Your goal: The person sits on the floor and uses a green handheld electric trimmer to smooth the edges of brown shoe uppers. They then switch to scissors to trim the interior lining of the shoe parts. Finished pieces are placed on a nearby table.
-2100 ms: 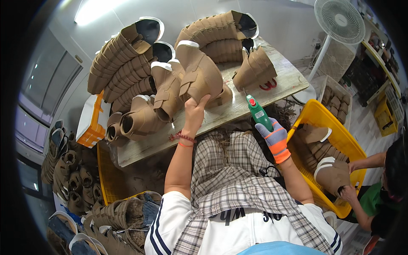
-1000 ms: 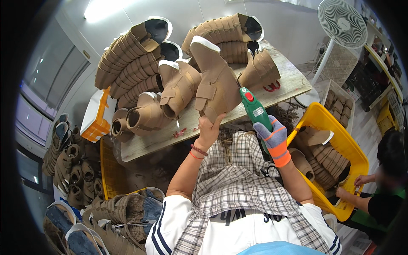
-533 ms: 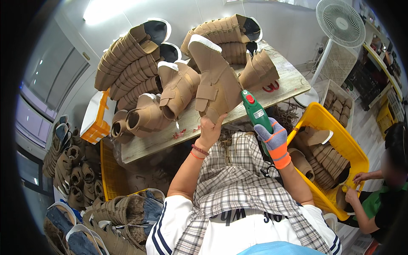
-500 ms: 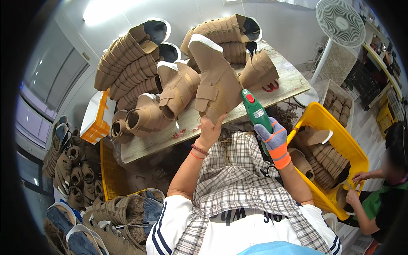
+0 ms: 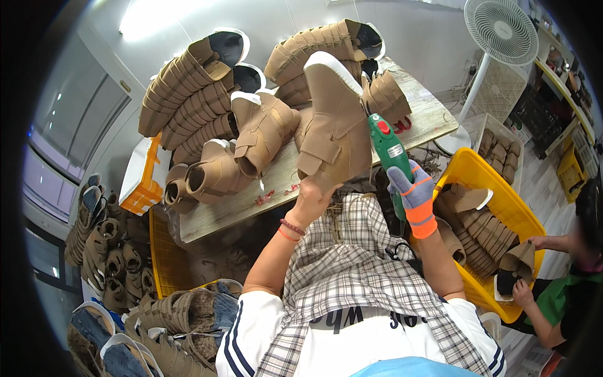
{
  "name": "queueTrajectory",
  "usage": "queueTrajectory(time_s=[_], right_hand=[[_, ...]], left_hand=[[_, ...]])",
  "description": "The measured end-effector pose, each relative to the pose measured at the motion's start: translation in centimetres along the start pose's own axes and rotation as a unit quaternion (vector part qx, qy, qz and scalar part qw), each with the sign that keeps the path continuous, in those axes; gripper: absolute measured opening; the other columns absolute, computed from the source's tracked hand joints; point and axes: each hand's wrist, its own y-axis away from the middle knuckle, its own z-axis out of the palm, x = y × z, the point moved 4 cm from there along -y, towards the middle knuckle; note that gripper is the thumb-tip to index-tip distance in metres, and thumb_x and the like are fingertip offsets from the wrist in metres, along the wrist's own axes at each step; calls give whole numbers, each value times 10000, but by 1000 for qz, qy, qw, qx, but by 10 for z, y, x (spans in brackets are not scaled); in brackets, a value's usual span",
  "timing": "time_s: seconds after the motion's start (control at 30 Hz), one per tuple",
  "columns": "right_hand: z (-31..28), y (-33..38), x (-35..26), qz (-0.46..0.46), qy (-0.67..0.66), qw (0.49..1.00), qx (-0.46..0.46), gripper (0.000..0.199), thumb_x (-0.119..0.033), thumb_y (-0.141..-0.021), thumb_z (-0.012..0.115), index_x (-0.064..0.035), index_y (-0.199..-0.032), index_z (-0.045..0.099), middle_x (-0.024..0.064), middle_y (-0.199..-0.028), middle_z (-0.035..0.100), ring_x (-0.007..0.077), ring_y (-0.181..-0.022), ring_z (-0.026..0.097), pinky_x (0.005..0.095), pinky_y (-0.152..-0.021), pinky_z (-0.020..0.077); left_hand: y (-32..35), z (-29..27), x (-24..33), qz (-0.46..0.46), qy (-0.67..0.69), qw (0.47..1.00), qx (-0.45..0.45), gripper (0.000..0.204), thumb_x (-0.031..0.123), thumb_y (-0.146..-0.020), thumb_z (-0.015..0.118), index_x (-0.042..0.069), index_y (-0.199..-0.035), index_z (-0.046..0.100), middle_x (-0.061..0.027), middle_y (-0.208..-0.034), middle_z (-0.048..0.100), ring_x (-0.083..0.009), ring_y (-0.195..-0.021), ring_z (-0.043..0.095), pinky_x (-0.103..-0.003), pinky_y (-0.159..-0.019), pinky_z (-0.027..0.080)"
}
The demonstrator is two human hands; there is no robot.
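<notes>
Tan boot (image 5: pixel 336 122) and green tool (image 5: pixel 387 143), 2 hands
Left hand (image 5: pixel 312 200) pinches the boot's 6 o'clock end; gloved right hand (image 5: pixel 412 191) wraps the tool, at the boot's 4 o'clock.

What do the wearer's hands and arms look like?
The left hand is bare, with a dark red bead bracelet and a thin orange band. The right hand wears a greyish-purple glove with an orange cuff. Short white sleeves have dark stripes.
</notes>
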Motion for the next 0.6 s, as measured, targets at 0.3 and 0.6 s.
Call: queueTrajectory(time_s=[0.3,0.6], right_hand=[[-25,16,12,-186,283,941,19,484,-232,-690,815,-15,-1080,630,123,-846,677,182,-714,646,286,-661,512],[-3,28,4,-400,383,832,-13,576,-342,-558,862,-78,-1022,645,89,-757,639,276,-609,584,354,-557,488]], left_hand=[[-71,-114,-4,-288,628,704,163,314,135,-900,526,-74,-1134,540,-178,-1083,626,-281,-930,647,-391,-839,533],[-58,-140,-37,-342,723,571,185,232,69,-918,437,-89,-1050,544,-240,-1040,626,-340,-921,646,-459,-796,564]])
